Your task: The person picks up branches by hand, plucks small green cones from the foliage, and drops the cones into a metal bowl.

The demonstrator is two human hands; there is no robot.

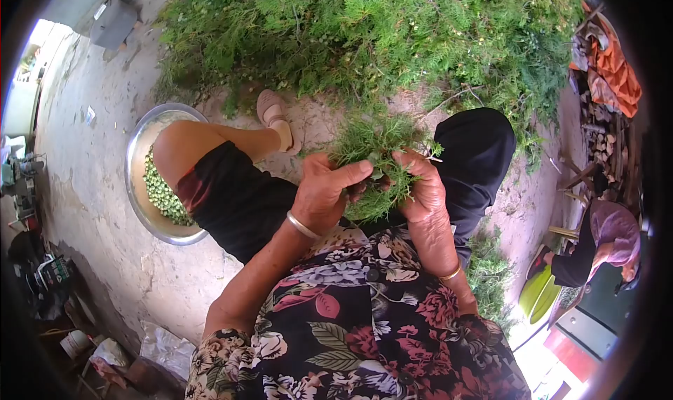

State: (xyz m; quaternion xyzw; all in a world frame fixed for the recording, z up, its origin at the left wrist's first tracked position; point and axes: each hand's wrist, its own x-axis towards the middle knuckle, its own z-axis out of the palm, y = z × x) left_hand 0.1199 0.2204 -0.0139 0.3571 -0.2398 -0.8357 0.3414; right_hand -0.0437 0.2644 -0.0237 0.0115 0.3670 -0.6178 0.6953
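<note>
A leafy green conifer sprig (382,139) is held between both hands above my lap. My left hand (324,192) grips it from the left, with the thumb stretched along the leaves and the other fingers curled beneath. On the right side, the fingers of my right hand (423,190) are pinched into the same sprig. Leaves partly hide the fingertips of both hands. Beside my left knee, a wide metal basin (133,182) holds many small pale-green cones (162,195); the knee covers part of it.
A large heap of cut conifer branches (364,35) lies ahead of my feet. Another person (610,239) sits at the right near a yellow-green bag (538,291). Stacked firewood (603,144) and an orange cloth (615,74) are at the far right. A dark bin (113,24) stands at upper left.
</note>
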